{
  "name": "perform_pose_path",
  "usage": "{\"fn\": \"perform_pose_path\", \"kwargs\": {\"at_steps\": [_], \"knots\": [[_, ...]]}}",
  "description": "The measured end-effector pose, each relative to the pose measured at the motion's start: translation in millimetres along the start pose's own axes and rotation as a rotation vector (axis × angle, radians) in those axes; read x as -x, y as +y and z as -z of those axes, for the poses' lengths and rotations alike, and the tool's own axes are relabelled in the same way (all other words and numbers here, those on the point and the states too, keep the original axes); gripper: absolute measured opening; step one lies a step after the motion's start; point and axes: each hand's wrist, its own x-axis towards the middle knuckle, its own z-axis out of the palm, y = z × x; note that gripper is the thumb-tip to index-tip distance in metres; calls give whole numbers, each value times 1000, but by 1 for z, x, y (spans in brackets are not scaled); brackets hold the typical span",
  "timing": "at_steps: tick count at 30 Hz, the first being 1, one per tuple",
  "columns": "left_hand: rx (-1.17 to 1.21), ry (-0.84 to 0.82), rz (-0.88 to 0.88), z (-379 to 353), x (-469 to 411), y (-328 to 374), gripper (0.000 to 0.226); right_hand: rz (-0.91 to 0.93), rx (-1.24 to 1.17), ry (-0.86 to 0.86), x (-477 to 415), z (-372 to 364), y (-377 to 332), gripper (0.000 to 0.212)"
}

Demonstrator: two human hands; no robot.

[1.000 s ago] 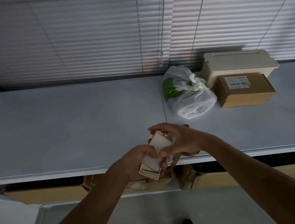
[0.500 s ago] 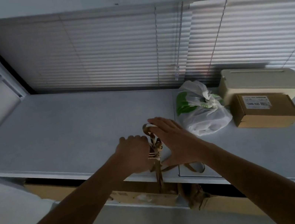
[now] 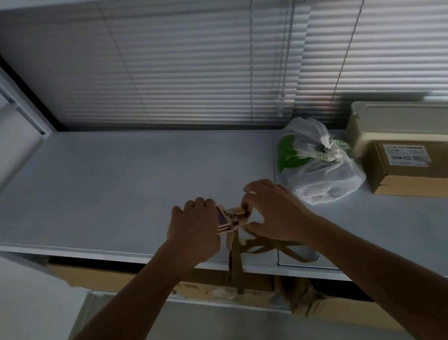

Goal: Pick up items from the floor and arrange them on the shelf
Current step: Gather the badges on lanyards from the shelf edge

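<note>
A small tan and white pouch with gold trim [image 3: 232,217] rests on the grey shelf [image 3: 108,195] near its front edge. Its brown strap [image 3: 237,268] loops on the shelf and hangs over the edge. My left hand [image 3: 194,228] grips the pouch's left side. My right hand [image 3: 275,210] pinches its right side, fingers curled over the top. Most of the pouch is hidden between the two hands.
A knotted white plastic bag with green print [image 3: 317,169] sits just right of my right hand. Beyond it stand a brown cardboard box [image 3: 418,170] and a cream lidded container [image 3: 413,120]. Closed blinds [image 3: 199,64] back the shelf. Cardboard boxes [image 3: 92,276] lie beneath.
Both hands carried the pouch forward from in front of the shelf edge onto the shelf surface. The strap now trails over the edge. The camera tilted upward.
</note>
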Motion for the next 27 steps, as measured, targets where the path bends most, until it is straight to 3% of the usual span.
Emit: {"fn": "perform_pose_path", "kwargs": {"at_steps": [2,4,6,7,11,14,17,19,24,27], "knots": [[82,41,8,-4,1,-6,51,-74,-28,-54,1,-9,5,42],[132,78,-12,-9,2,-8,49,-123,-184,-36,0,-13,6,72],[149,105,-50,-14,3,-5,49,-42,-293,17,-5,-13,2,100],[167,112,-63,-15,3,-3,49,23,-299,28,-8,-13,-1,100],[258,163,-64,-14,3,1,51,-7,-423,-23,-19,-14,-11,49],[528,69,-18,-21,7,-1,57,2,-350,9,-22,-14,-10,23],[871,-116,-3,-16,11,-4,68,84,-231,69,-25,-11,-6,22],[1174,-326,35,-4,9,-11,72,140,-164,89,-28,-9,-1,25],[1616,-546,163,-3,2,-33,36,295,-158,140,-32,-3,9,37],[1763,-567,170,-8,0,-25,25,293,-193,135,-36,2,16,40]]}}
